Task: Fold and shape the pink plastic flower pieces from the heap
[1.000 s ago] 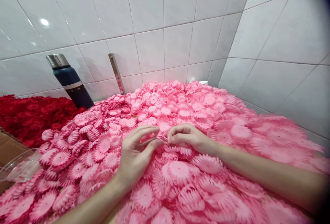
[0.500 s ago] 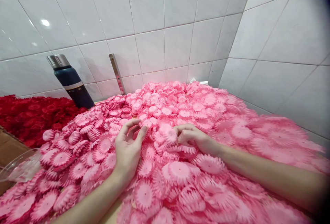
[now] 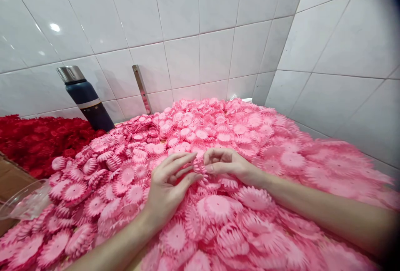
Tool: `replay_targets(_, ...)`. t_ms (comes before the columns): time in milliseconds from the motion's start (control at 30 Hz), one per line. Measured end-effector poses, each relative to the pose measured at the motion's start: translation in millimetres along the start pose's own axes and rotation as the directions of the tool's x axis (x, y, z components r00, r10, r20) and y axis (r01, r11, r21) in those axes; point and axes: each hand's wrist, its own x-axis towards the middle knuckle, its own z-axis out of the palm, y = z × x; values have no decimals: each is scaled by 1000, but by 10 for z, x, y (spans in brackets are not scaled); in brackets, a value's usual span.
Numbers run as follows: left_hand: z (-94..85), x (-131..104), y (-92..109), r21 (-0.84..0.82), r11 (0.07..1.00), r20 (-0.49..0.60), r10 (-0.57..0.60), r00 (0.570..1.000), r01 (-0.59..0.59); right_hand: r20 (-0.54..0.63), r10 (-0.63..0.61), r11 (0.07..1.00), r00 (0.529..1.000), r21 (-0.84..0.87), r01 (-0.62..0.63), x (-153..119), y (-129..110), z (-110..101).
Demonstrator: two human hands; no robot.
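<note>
many pink flowers (image 3: 217, 208), one pinched

the pink flowers, banked right of the bottle (image 3: 89, 103) and nearer than it, could have slid if brushed. right of the bottle, the left hand (image 3: 170, 183) was half-open, thumb apart; whether it gripped could not be told. farther right of the bottle, the right hand (image 3: 229, 166) closed finger and thumb on a single flower (image 3: 200, 165) between the two, which a hard pinch might have creased.

glossy tiles (image 3: 181, 2) rose behind the bottle; ruffled red flowers (image 3: 40, 144) lay left of it. the bottle was smooth, metal-capped; the single flower looked thin, cloth-like, fringed.
</note>
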Motion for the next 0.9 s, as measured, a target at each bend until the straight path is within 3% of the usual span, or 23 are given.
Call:
replay_targets(233, -9, 6, -26, -10, 999, 37, -33, 999, 33, 9, -15, 999, 1000, -32, 15, -11, -17, -6)
replay_targets(900, -22, 14, -3, 118, 993, 109, 3, 994, -16, 38, 4, 998, 999, -55, -2, -1, 7, -18)
